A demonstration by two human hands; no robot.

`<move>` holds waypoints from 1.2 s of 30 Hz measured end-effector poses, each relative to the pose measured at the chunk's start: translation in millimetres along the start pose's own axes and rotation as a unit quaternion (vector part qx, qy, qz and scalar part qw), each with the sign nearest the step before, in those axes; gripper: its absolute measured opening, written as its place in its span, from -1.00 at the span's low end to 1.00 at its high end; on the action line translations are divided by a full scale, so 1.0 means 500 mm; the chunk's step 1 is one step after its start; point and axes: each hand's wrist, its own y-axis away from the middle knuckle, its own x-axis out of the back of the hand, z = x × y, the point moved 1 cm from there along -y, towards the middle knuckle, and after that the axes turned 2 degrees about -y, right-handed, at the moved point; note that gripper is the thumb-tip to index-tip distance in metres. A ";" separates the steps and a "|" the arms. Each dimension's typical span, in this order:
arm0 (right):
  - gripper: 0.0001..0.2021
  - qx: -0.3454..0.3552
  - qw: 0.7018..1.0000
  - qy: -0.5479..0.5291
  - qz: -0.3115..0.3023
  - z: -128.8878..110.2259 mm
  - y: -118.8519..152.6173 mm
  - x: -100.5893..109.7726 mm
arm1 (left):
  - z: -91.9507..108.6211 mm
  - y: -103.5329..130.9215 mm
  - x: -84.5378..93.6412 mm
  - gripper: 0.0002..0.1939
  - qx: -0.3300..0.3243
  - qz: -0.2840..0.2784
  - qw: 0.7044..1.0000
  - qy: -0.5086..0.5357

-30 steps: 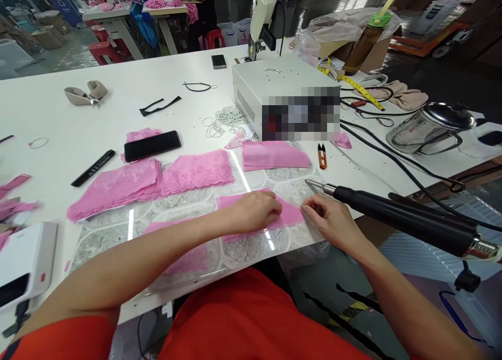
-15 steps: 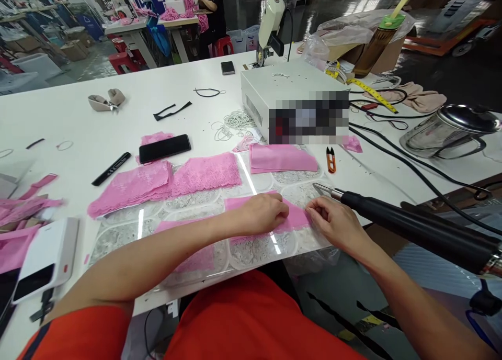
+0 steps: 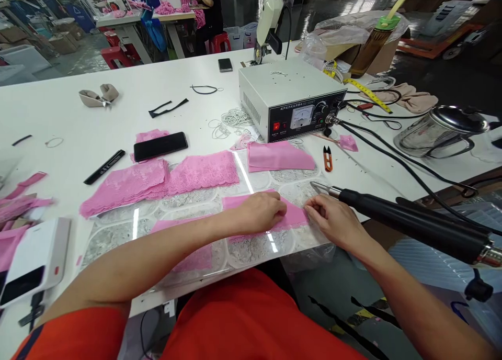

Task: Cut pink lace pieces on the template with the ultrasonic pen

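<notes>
A pink fabric piece [image 3: 292,213] lies on a clear, patterned mat [image 3: 257,252] near the table's front edge. My left hand [image 3: 267,211] rests on it with curled fingers, gripping the cloth; its fingertips are partly hidden. At the fabric's right corner, my right hand [image 3: 333,217] pinches the edge between thumb and fingers. A black-handled pen-like tool with a pointed metal tip [image 3: 392,213] runs just above the right hand; whether that hand also supports it, I cannot tell. Under my left forearm lies another pink piece [image 3: 196,258], partly covered.
Behind the mat are pink lace pieces [image 3: 202,171], a folded pink stack [image 3: 280,156], a black phone [image 3: 160,146] and orange thread snips [image 3: 327,158]. A grey control box [image 3: 290,80] with cables stands farther back. A glass jug [image 3: 439,132] is at right, a white power bank [image 3: 41,255] at left.
The view has shifted slightly, so things on the table appear a little farther left and higher. Both hands keep nearly the same place on the pink fabric.
</notes>
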 end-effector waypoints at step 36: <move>-0.71 -0.087 0.966 -0.204 -0.134 -0.050 -0.035 0.034 | 0.025 0.001 0.002 -0.58 0.073 0.016 0.997 0.028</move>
